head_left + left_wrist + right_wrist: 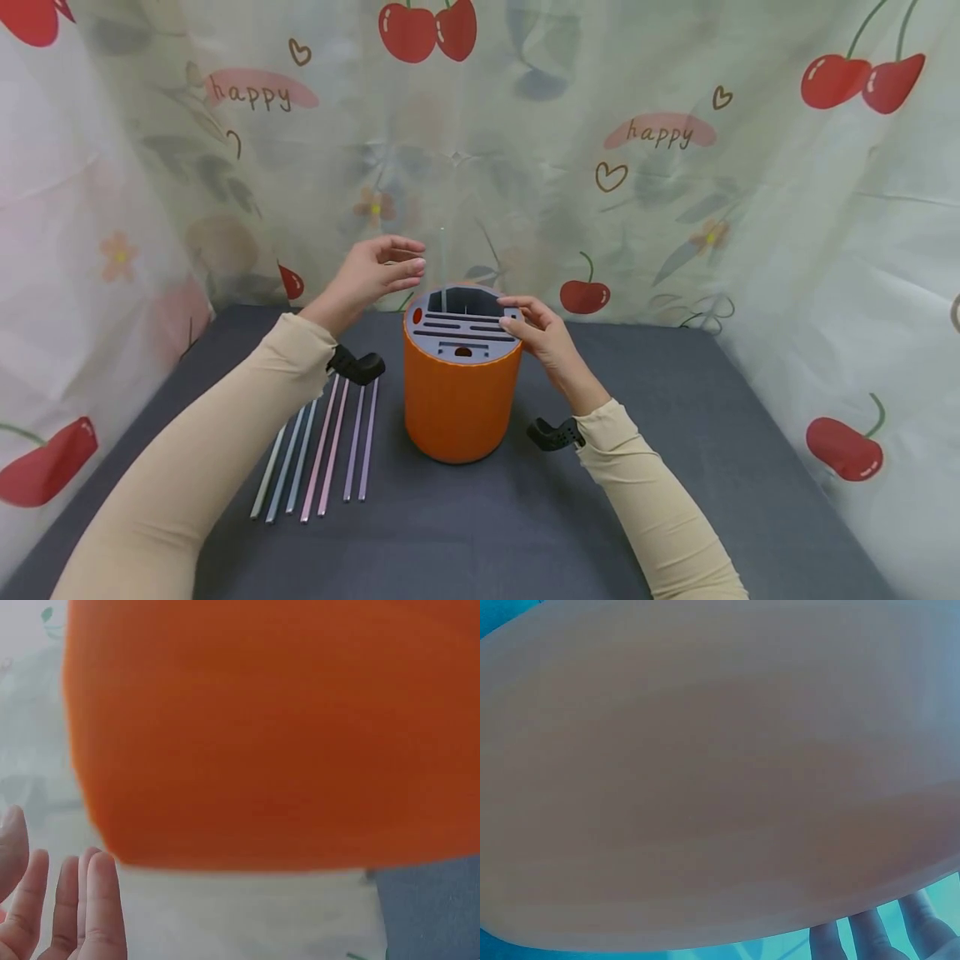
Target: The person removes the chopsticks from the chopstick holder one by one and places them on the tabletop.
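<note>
An orange knife holder (461,408) with a grey slotted top (427,340) stands upright in the head view. A thin pale chopstick (443,275) rises from the large opening at the back of that top. Just left of the chopstick, my left hand (382,271) hovers with loosely bent fingers and nothing in them. My right hand (546,333) holds the holder's right rim, thumb over the top edge. Orange wall fills much of the left wrist view, with the left fingers (105,907) at its lower left. In the right wrist view, several fingers (870,934) show beyond the holder's edge.
Left of the holder, several metallic chopsticks (326,450) in green, blue, pink and purple lie side by side on the dark grey tabletop (480,533), partly under the left forearm. A cherry-printed curtain (510,167) hangs behind and along both sides.
</note>
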Demonstrator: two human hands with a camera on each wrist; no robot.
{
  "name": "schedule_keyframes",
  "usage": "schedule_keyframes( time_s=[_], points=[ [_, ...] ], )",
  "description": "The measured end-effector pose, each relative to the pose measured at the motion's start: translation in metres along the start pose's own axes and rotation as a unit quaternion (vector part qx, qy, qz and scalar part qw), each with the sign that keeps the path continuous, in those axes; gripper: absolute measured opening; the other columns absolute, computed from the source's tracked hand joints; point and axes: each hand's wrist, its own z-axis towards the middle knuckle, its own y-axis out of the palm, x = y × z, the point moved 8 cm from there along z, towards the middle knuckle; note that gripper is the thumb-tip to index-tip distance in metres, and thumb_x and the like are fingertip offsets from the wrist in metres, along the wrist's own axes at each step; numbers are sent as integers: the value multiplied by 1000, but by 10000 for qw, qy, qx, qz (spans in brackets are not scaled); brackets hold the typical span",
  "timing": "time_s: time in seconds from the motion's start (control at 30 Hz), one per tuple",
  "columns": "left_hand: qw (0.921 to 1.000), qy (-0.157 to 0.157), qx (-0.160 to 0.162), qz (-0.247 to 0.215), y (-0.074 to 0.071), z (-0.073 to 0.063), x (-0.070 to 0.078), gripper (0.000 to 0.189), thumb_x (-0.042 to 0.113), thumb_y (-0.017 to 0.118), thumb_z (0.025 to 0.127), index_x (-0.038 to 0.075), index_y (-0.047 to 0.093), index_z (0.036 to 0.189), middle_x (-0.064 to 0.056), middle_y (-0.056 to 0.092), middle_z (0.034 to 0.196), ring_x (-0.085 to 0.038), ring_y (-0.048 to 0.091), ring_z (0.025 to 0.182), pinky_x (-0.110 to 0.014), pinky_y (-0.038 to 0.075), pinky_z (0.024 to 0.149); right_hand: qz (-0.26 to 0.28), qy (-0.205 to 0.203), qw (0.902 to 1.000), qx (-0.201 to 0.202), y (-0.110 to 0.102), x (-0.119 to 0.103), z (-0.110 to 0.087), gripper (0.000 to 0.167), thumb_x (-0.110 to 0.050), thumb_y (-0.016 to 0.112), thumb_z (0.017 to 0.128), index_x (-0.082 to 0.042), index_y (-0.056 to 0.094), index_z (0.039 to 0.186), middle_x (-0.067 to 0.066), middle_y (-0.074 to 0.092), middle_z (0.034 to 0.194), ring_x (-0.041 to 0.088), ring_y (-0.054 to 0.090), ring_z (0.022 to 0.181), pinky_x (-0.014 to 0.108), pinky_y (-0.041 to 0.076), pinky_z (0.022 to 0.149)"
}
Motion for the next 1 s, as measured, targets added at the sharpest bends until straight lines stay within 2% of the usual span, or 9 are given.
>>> schedule_keyframes(
  time_s=[0.13,0.27,0.43,0.57,0.67,0.83,0.93,1.0],
  points=[
    [9997,-44,-259,5,15,7,3,39,11,63,94,3,54,130,-12,55,122,-29,58,116,-38,50,102,-2,10,10000,3,0,0,-1,26,-18,61,94,-19,60,120,6,48,138,19,56,108,30,50,92],
    [9987,-202,-448,143,22,11,2,41,9,62,94,0,51,132,-15,54,123,-34,56,119,-40,49,103,-5,6,10000,4,0,0,0,27,-19,61,94,-18,60,121,4,48,139,19,55,110,31,49,94],
    [9977,-400,-436,330,24,14,1,40,6,63,94,0,51,131,-13,56,121,-30,58,115,-35,52,97,-1,11,10000,-23,1,-1,0,28,-19,61,95,-17,59,122,5,47,138,22,54,111,33,49,94],
    [9974,-407,-382,448,25,16,0,35,4,64,92,0,54,126,-9,59,113,-22,62,103,-32,55,92,-8,36,10000,-22,2,0,0,27,-19,62,94,-18,59,121,5,46,139,22,50,119,35,48,97],
    [9973,-347,-336,558,24,17,0,30,4,65,91,1,57,120,-7,60,105,-17,63,94,-31,56,88,-11,49,10000,-25,1,1,0,27,-19,62,94,-18,60,121,5,45,140,22,49,122,35,48,97],
    [9978,-155,-279,573,25,15,4,25,2,64,92,-1,57,115,-5,58,98,-18,64,90,-29,57,84,-16,34,10000,2,0,1,1,28,-19,62,94,-16,59,122,6,45,141,24,50,119,35,48,98],
    [9992,138,-140,336,22,13,14,21,1,64,91,-2,57,111,-4,58,96,-18,64,88,-28,58,81,-12,28,10000,14,0,0,0,29,-19,62,94,-16,59,122,5,45,142,22,50,120,36,47,98],
    [9989,462,-18,37,16,10,27,18,-1,64,91,-3,58,107,-4,59,95,-17,64,86,-28,59,79,8,23,10000,11,0,1,0,28,-19,62,94,-17,59,122,4,46,141,21,50,119,36,47,98]
  ],
)
